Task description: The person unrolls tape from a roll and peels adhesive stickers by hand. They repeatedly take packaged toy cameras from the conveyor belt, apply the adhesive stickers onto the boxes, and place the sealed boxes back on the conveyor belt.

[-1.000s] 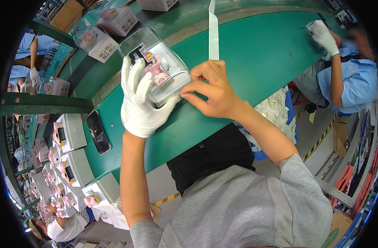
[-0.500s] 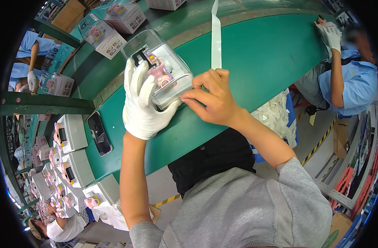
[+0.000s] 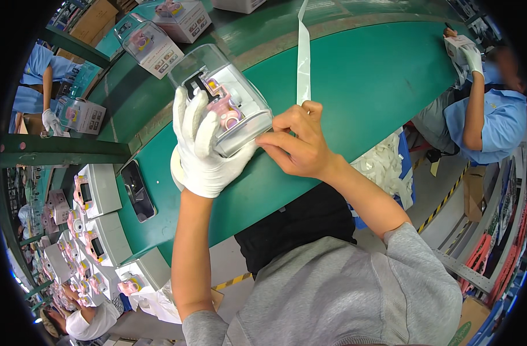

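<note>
— Where does the clear case lie from your grip?

— Between my two hands, left of the tabletop's middle and, as I look down, overlapping its far edge. My gloved left hand grasps it from the side, fingers spread over the wall, thumb along the near end.

— And the other hand?

— My bare right hand is at the case's near right corner, fingertips bent in against it. From there the case lies leftward and away from me. I can't tell whether those fingertips pinch anything.

— Which way does its long axis run?

— Aslant, from far left to near right, so its near end faces my right fingertips. The left hand covers more of it; the right meets only that corner.

— What can't you make out?

— The underside: whether the case rests on the tabletop or hangs above it. My gloved fingers hide part of the pink toy camera inside. A white strip crosses the far edge, its lower end lost behind my right knuckles. A white curved piece by my left wrist is mostly covered, its kind unclear.
</note>
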The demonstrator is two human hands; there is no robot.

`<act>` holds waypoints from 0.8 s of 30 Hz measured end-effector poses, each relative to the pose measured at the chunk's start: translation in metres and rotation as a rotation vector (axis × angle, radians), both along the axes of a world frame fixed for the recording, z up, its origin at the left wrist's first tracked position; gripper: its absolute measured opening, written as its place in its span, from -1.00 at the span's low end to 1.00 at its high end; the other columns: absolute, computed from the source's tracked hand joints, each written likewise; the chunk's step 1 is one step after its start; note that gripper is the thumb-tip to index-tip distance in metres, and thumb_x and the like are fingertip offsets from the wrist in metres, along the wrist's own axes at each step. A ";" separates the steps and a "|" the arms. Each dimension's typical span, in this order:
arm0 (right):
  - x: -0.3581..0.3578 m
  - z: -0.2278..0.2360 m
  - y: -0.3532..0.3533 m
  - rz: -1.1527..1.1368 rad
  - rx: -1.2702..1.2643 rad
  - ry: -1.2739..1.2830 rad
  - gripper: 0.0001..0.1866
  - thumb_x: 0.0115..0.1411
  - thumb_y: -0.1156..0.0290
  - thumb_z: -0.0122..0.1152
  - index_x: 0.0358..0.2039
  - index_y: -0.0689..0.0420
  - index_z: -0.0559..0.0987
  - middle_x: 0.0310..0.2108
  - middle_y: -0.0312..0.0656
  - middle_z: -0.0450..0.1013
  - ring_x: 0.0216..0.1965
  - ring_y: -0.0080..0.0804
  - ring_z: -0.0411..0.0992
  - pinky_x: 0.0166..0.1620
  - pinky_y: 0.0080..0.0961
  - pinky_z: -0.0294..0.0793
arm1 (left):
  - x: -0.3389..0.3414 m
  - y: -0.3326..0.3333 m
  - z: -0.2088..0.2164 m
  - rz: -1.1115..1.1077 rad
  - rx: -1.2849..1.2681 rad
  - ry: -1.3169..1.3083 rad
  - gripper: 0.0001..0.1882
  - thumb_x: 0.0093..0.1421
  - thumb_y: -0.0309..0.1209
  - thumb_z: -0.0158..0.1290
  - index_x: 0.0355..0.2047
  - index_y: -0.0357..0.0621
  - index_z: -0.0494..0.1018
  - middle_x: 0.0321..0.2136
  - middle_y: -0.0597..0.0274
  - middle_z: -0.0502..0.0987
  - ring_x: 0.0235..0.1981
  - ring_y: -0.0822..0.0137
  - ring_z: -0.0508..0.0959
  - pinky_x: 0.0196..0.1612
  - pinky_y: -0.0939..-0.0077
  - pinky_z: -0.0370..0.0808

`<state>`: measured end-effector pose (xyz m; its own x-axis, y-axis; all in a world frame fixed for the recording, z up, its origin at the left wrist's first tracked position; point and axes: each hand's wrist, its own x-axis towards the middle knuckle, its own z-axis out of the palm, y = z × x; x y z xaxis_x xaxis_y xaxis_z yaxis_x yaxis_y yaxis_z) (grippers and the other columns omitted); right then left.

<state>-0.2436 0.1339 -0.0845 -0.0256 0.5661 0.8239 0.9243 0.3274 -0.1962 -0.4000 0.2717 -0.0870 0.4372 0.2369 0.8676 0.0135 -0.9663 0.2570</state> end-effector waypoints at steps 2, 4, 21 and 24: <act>-0.003 -0.005 0.001 -0.014 0.033 -0.050 -0.69 -0.15 0.52 0.49 -0.33 -0.06 0.67 -0.35 -0.42 0.33 -0.40 -0.51 0.32 -0.10 -0.37 0.07 | -0.002 0.000 0.000 0.012 0.003 -0.008 0.14 -0.27 -0.30 0.57 0.29 0.16 0.11 0.28 0.00 0.25 0.29 -0.45 0.22 0.23 -0.27 0.35; -0.004 -0.011 0.002 -0.028 0.066 -0.098 -0.68 -0.15 0.52 0.48 -0.32 -0.07 0.67 -0.35 -0.42 0.33 -0.40 -0.50 0.34 -0.10 -0.36 0.07 | -0.004 0.000 -0.002 0.016 0.014 -0.020 0.14 -0.27 -0.30 0.57 0.29 0.15 0.12 0.28 0.00 0.25 0.29 -0.46 0.23 0.23 -0.27 0.36; 0.015 0.000 -0.011 -0.039 -0.246 0.447 0.26 -0.17 0.16 0.66 0.42 0.30 0.07 0.33 0.23 0.15 0.31 0.20 0.21 0.32 -0.07 0.25 | 0.035 -0.025 0.024 0.064 -0.067 0.031 -0.49 0.34 -0.23 0.01 0.23 -0.13 0.26 0.24 -0.14 0.33 0.30 -0.41 0.26 0.31 -0.21 0.24; -0.007 -0.006 0.009 -0.160 -0.270 0.501 0.39 -0.21 0.04 0.66 0.44 0.32 -0.08 0.35 0.28 0.09 0.35 0.29 0.14 0.35 -0.04 0.22 | 0.026 -0.032 0.035 0.010 -0.226 0.036 -0.46 0.44 -0.04 -0.16 0.20 -0.21 0.32 0.25 -0.16 0.33 0.35 -0.32 0.21 0.34 -0.16 0.18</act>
